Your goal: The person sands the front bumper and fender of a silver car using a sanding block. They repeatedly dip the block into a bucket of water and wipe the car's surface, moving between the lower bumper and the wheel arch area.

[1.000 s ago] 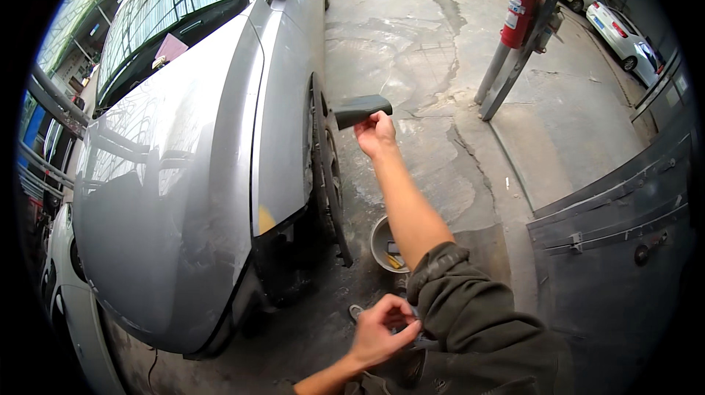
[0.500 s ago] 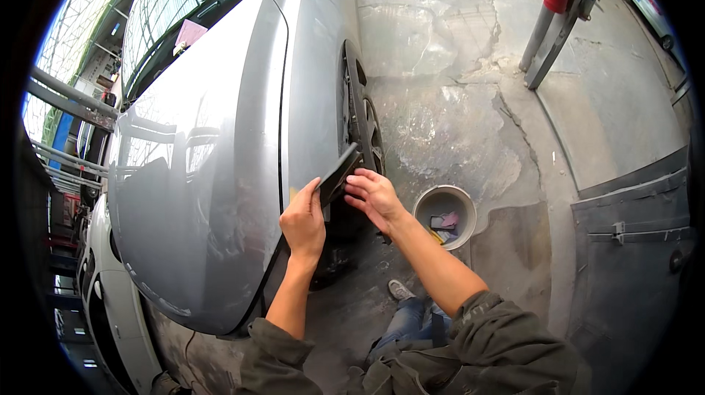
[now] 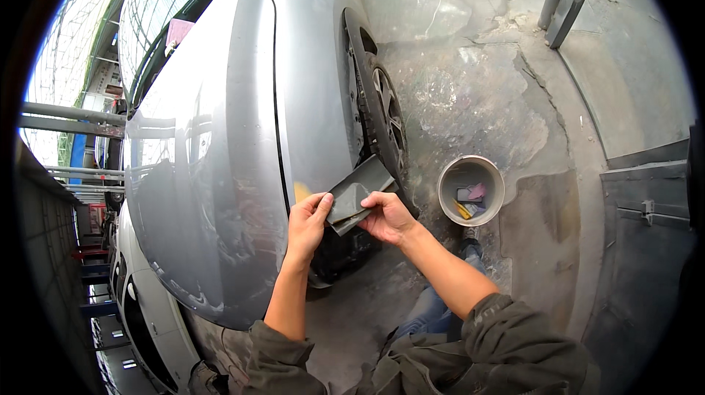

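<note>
The silver car (image 3: pixel 220 145) fills your left field, its front fender beside the wheel (image 3: pixel 382 112); a round bucket (image 3: pixel 471 190) stands on the concrete floor (image 3: pixel 477 79) to your right. Against the fender's lower edge you hold a dark sanding sheet (image 3: pixel 358 191), its long axis running from lower left up to upper right. Your left hand (image 3: pixel 307 224) pinches its lower-left corner, fingers closed on it; your right hand (image 3: pixel 387 216) grips the lower edge from beneath, equally near.
</note>
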Demonstrator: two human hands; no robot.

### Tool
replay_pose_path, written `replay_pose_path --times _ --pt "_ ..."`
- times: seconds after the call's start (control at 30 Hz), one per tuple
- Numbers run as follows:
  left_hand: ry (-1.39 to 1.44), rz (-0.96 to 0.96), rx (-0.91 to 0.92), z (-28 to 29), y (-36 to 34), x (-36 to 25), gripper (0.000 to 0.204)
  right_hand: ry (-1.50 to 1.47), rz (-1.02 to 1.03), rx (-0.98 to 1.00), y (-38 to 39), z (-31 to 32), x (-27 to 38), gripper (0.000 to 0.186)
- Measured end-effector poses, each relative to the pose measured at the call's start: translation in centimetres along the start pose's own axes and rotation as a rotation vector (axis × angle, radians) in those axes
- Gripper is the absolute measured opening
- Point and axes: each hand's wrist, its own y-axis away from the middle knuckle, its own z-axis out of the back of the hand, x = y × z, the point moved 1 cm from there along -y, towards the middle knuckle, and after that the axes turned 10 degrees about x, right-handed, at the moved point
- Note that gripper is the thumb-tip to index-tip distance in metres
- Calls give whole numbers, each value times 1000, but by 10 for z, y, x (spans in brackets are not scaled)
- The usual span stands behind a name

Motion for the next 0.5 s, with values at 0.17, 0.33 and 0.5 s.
replay_pose_path --times 0.17,0.33,0.5 --pt "-264 33 99 8 2 5 29 5 -94 -128 11 7 -19 27" --pt "-414 48 175 -5 12 -13 30 767 -136 -144 24 1 -20 37" --pt "93 151 42 -13 6 3 17 81 -94 148 33 27 -12 48"
